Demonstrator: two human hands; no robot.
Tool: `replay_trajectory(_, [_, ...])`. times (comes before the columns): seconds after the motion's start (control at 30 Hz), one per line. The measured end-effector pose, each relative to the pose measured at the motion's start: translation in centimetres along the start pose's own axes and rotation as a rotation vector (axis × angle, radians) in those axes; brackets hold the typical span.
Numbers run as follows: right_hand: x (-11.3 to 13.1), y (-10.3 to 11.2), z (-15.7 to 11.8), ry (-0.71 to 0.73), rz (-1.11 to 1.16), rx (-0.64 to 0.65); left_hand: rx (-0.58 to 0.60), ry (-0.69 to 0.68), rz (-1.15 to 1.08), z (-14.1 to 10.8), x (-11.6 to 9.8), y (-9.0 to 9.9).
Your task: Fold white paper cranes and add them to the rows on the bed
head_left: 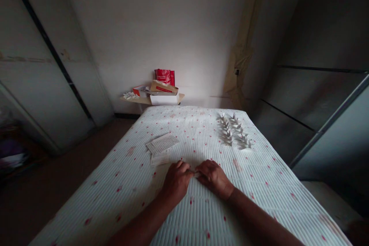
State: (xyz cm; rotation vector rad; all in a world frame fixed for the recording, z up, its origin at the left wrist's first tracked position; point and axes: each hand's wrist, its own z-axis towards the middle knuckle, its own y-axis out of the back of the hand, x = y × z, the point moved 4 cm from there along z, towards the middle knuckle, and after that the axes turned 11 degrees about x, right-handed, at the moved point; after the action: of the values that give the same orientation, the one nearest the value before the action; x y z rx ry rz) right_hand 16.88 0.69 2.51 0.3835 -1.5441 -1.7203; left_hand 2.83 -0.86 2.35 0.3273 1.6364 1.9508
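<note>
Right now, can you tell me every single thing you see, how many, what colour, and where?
Cover: one, pale, striped with red spots, under the hands
Printed sheets: at least two, whitish, left of centre, overlapping
Folded paper shapes: several, too small to count surely, whitish, far right of the cover
Shelf: one, tan, by the wall
White pieces: a pile, shelf's left end
Boxes: white, brown and orange-red ones, on the shelf
Bag: one, red, behind the boxes
Wall: one, greyish white, at the back
Paper piece: one, pale, between the fingertips
Left hand: one, bare, pinching the paper piece
Right hand: one, bare, pinching it too
</note>
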Motion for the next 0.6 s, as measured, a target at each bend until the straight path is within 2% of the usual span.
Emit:
replay_trajectory(0.2, [0.1,0.1,0.0,-0.008,0.013,-0.001,0.007,-0.043,0.088,0.2,0.4,0.1])
replay_trajectory(0.33, [-0.1,-0.2,-0.1,-0.064,0.068,-0.040,0.012,-0.073,0.074,0.3,0.4,0.6])
replay_trajectory(0.47, [-0.3,-0.6,-0.1,-0.110,0.068,-0.066,0.022,-0.041,0.054,0.1,-0.1,1.0])
replay_trajectory(0.6, [-0.1,-0.5,0.0,-0.128,0.071,-0.051,0.012,-0.026,0.033,0.1,-0.4,0.6])
